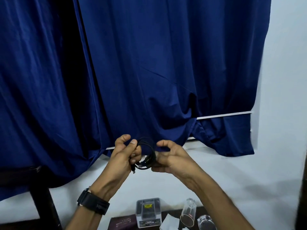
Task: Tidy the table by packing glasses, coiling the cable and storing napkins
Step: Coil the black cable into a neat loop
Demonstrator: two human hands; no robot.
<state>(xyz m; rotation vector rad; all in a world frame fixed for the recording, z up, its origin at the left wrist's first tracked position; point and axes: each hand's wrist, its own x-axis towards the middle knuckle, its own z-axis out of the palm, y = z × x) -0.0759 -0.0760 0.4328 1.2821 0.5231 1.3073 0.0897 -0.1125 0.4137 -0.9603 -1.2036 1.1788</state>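
Observation:
A black cable point(147, 155) is wound into a small coil, held up in front of the blue curtain. My left hand point(123, 154) grips the coil's left side, with a plug end dangling below its fingers. My right hand point(171, 156) pinches the coil's right side. Low on the dark table point(171, 214), one clear glass point(188, 213) lies tilted on its side and a second clear glass point(206, 222) sits to its right. A white napkin point(169, 222) lies beside them, partly cut off by the frame.
A clear plastic box point(148, 212) with a yellow label stands on the table, a maroon flat packet point(123, 223) left of it. A blue curtain point(149, 72) hangs behind. A dark wooden frame point(41, 193) stands at left. The white wall point(282, 113) is at right.

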